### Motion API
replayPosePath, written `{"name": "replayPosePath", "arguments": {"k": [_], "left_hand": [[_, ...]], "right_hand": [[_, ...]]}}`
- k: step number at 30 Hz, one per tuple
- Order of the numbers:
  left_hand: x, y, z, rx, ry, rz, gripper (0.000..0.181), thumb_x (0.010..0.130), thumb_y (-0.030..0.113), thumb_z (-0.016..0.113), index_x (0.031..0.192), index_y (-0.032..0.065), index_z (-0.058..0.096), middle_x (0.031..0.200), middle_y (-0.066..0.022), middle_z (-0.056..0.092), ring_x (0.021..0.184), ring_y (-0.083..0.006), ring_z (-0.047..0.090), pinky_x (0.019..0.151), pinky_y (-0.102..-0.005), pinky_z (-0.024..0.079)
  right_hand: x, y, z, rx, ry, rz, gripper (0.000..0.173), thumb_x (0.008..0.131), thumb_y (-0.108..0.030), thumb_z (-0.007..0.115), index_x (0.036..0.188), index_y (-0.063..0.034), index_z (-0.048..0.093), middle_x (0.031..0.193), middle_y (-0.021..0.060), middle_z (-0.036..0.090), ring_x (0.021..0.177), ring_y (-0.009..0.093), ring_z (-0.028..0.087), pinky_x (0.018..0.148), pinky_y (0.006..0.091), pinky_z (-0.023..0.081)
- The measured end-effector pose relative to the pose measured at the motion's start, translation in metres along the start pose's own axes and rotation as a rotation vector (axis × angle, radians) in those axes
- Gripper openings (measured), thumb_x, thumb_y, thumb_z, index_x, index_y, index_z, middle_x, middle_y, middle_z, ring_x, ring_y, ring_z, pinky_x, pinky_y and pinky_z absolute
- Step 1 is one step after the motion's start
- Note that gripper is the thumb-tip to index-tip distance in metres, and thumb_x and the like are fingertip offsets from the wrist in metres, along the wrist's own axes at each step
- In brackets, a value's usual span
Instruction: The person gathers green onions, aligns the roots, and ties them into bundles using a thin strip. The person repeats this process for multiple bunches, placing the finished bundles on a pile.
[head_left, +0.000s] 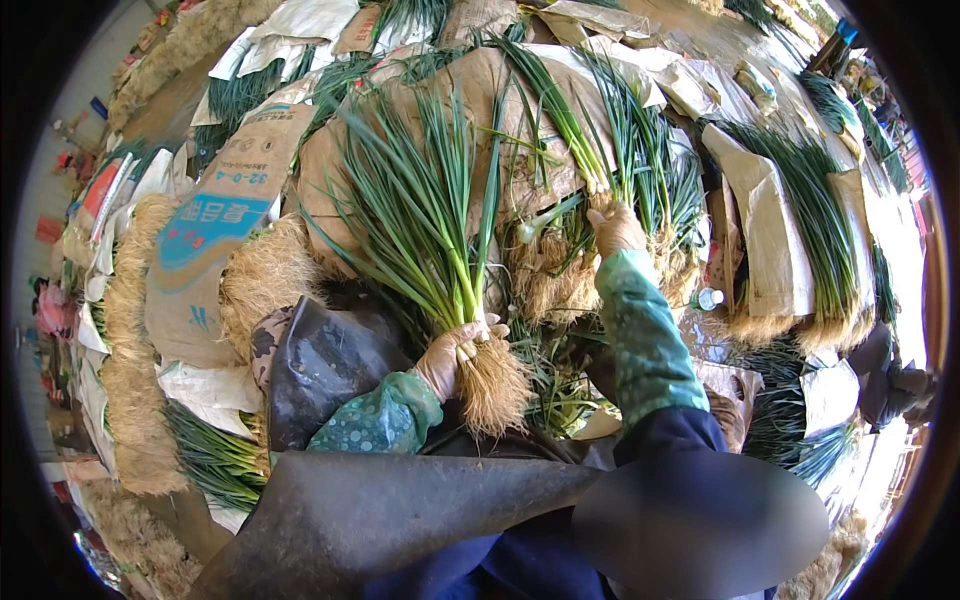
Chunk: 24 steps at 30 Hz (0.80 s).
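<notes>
My left hand (448, 360), in a pale glove and a green dotted sleeve, is closed around the white stems of a large bunch of green onions (450, 277). Its leaves fan upward and its pale roots hang below the hand. Farther right, my right hand (619, 229) reaches to the root end of a few green onions (574, 154) lying on brown sacking (450, 135); whether its fingers grip them cannot be told. Loose onions with tangled roots (559, 281) lie just left of that hand, one with a swollen white bulb (527, 231). More upright bunches (660, 180) stand beyond it.
A printed sack (225, 217) covers rooted bundles (270, 274) at the left. Wrapped onion bundles (802, 225) stand at the right, near a clear plastic bottle (707, 299). Trimmed leaves (562, 367) lie below my arms. A dark apron (420, 487) covers my lap. People are at the far edges.
</notes>
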<state>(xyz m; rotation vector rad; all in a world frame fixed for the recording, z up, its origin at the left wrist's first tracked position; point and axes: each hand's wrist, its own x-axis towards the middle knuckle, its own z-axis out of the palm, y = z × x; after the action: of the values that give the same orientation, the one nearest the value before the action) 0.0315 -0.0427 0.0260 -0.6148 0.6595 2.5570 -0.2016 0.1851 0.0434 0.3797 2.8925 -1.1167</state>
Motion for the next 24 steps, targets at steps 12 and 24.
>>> {"name": "replayPosePath", "arguments": {"k": [12,24], "left_hand": [[0.071,-0.013,0.012,0.239,0.121,0.3,0.028,0.085,0.019,0.067,0.108,0.0029,0.067,0.092,-0.0003,0.064,0.068,-0.0053,0.049,0.058,-0.0201,0.038],[0.005,-0.026,0.02,-0.186,0.042,0.179,0.031,0.089,0.013,0.056,0.116,-0.0028,0.055,0.115,-0.0168,0.061,0.102,-0.0316,0.06,0.091,-0.0434,0.049]], "right_hand": [[-0.132,0.036,0.043,0.764,-0.398,0.028,0.028,0.098,-0.022,0.051,0.11,0.0024,0.056,0.098,0.0099,0.062,0.088,0.017,0.059,0.083,0.0242,0.048],[-0.107,0.036,0.083,2.063,-0.394,0.592,0.032,0.097,-0.033,0.048,0.111,-0.0077,0.062,0.095,0.0089,0.069,0.088,0.022,0.066,0.079,0.0359,0.056]]}}
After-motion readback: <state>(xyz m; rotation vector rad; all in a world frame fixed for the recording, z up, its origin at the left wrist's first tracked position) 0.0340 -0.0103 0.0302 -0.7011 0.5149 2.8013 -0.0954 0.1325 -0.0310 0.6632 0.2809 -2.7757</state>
